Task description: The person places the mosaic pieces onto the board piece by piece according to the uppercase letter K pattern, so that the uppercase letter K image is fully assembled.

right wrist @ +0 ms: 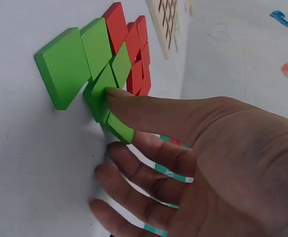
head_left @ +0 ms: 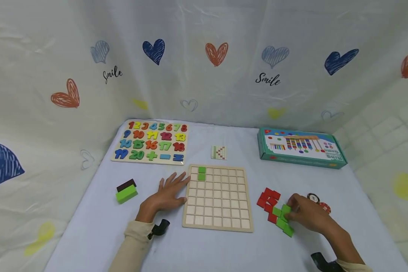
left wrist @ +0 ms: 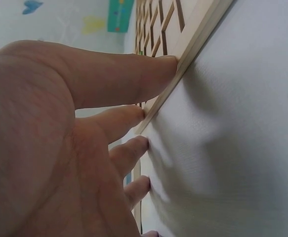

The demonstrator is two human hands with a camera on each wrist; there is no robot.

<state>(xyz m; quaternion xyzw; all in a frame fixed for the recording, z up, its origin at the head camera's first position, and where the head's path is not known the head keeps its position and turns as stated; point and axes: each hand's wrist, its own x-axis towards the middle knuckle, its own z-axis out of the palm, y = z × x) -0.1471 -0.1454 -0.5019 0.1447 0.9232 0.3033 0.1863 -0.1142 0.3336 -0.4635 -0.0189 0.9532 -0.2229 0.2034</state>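
Green tiles (head_left: 283,224) are lying in a loose cluster on the counter (head_left: 207,249), off the right edge of the grid board (head_left: 209,203) and toward its near right corner. Red tiles (head_left: 272,194) are sitting just beside them, on the side nearer the board, so the cluster as a whole is slanting from the red end down toward the counter's near right part. The tiles are looking square, so no single one is showing a clear long axis.

The right hand (head_left: 307,213) is by far the nearer: it is reaching in from the right, and it is pinching a green tile (head_left: 285,209) between thumb and forefinger, the other fingers curving loosely beside it. Whether that tile is bearing on the counter or its neighbours, I cannot tell. The left hand (head_left: 166,194) is lying across the board from the cluster, its fingers spreading and holding nothing, its thumb and forefinger touching the board's left edge.

Two green tiles (head_left: 202,176) are occupying the second column from the left, starting at the board's far edge. What is mattering most, I judge, is this line: from the right hand, those cells are lying leftward and farther out, past the red tiles and the board's right edge.
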